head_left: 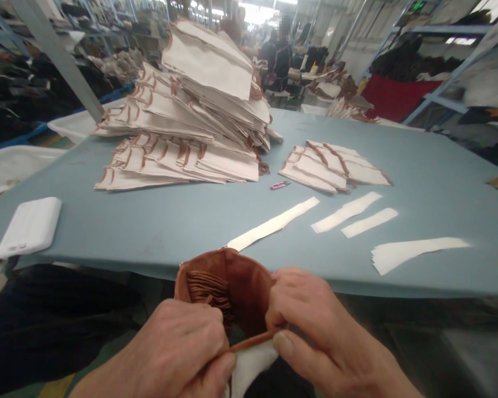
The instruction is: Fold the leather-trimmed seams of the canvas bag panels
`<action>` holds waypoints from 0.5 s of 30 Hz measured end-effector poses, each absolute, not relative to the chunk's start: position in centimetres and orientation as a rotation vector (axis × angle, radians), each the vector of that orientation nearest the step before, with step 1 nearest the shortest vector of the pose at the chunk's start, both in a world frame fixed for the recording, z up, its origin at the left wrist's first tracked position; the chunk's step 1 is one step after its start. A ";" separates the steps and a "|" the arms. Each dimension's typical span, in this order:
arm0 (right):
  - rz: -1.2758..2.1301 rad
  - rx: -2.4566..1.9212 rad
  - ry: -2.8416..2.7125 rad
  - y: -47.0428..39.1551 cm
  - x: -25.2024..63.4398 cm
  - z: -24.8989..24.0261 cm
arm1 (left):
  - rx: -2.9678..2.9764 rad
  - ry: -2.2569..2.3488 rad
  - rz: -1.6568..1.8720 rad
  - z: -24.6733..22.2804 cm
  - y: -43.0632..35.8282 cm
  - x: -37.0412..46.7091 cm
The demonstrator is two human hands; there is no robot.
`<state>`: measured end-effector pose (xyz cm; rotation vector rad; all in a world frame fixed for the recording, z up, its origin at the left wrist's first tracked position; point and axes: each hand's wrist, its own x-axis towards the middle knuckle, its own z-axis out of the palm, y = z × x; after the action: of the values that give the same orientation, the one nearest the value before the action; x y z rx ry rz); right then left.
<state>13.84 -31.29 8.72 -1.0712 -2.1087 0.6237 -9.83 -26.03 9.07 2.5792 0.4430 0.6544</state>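
Between my hands, at the near edge of the table, is a brown fabric piece [249,279] with an open top, pale cloth on its outer side and a gathered bundle of brown strips [207,286] inside. My left hand [182,342] is closed on the near rim, thumb outside. My right hand [315,326] pinches the same rim a little to the right, thumb on the pale side. A short stretch of brown edge runs taut between the two thumbs. The fingertips inside the piece are hidden.
A tall stack of cream pieces with brown edging [182,121] stands at the back left of the blue table [149,226]. A smaller pile [336,166], pink thread snips [279,185], several white strips [274,224] and a white device [31,226] lie around. A person [278,55] is in the background.
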 end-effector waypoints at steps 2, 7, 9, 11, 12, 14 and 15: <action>0.488 -1.024 -2.098 -30.9 13.8 7.3 | 2.513 0.458 0.657 8.5 -26.2 -10.2; 0.210 -1.024 -2.030 -29.8 14.3 5.4 | 2.388 0.524 0.521 8.1 -26.2 -9.6; 0.148 -1.047 -2.052 -29.3 14.7 5.7 | 2.300 0.625 0.461 8.0 -25.9 -8.9; 0.125 -1.070 -2.073 -28.7 14.9 6.1 | 2.126 0.622 0.490 7.7 -25.5 -8.3; 0.129 -1.079 -2.073 -28.4 14.9 6.2 | 2.023 0.591 0.514 7.5 -25.4 -8.2; 0.166 -1.074 -2.040 -28.0 14.5 6.2 | 1.857 0.519 0.559 7.0 -25.5 -8.2; 0.193 -1.062 -2.014 -27.8 14.2 6.1 | 1.812 0.487 0.564 6.8 -25.7 -8.3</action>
<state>14.22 -27.78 6.06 -1.0621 -2.0139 0.1934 -8.30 -25.68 6.80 1.8122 0.4873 0.5639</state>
